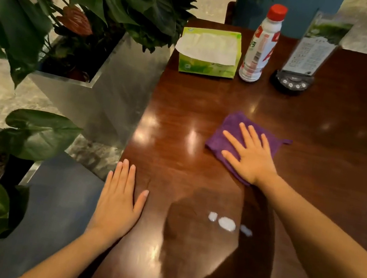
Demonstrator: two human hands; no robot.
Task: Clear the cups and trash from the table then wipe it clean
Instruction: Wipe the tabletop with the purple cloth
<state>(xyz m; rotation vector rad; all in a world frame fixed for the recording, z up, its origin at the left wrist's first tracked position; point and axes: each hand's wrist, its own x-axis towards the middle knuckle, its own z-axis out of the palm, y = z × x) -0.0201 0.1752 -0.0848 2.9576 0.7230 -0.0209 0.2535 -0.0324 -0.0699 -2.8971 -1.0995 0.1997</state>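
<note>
Cloth (230, 126), purple, lies on the wooden table (335, 146) under the right hand (251, 157), pressed flat by straight, spread fingers (252, 136) that clasp nothing. Left hand (117, 203) rests flat and relaxed at the table edge. Beyond the cloth stand a tissue box (206, 68) and a red-capped bottle (260, 47), its label unreadable.

The right hand (252, 154) presses flat on a purple cloth (230, 130) on the dark table (338, 131). The left hand (117, 203) rests flat at the table's edge. Tissues (208, 52), bottle (261, 44) and sign (312, 51) stand beyond.
</note>
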